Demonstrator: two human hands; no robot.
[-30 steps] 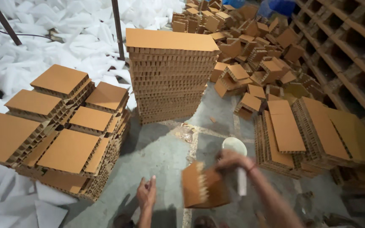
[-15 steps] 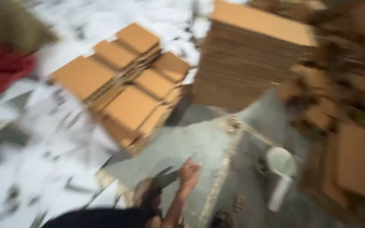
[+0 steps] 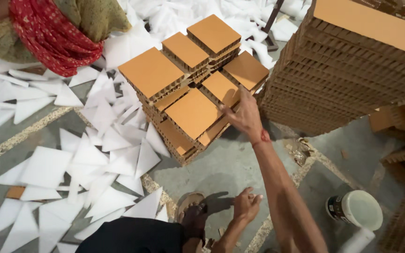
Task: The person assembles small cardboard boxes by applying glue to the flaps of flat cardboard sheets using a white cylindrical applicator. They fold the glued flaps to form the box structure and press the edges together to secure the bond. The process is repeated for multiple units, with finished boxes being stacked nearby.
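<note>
The brown cardboard squares [image 3: 191,86] sit in low piles on the grey floor [image 3: 226,168], up at 12 o'clock from the person. The right hand [image 3: 243,115] reaches out and rests its flat, close-together fingers on the edge of one square. The left hand [image 3: 245,204] hovers low near a sandal [image 3: 191,213], fingers loosely curled, holding nothing. White paper scraps [image 3: 94,159] lie at 9 o'clock. A tall cardboard stack [image 3: 343,70] stands at 2 o'clock, and a white tub [image 3: 356,209] at 4 o'clock.

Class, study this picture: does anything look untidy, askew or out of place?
Yes. White triangular offcuts litter the floor, and the square brown panels under the right hand sit in uneven, offset stacks.
</note>
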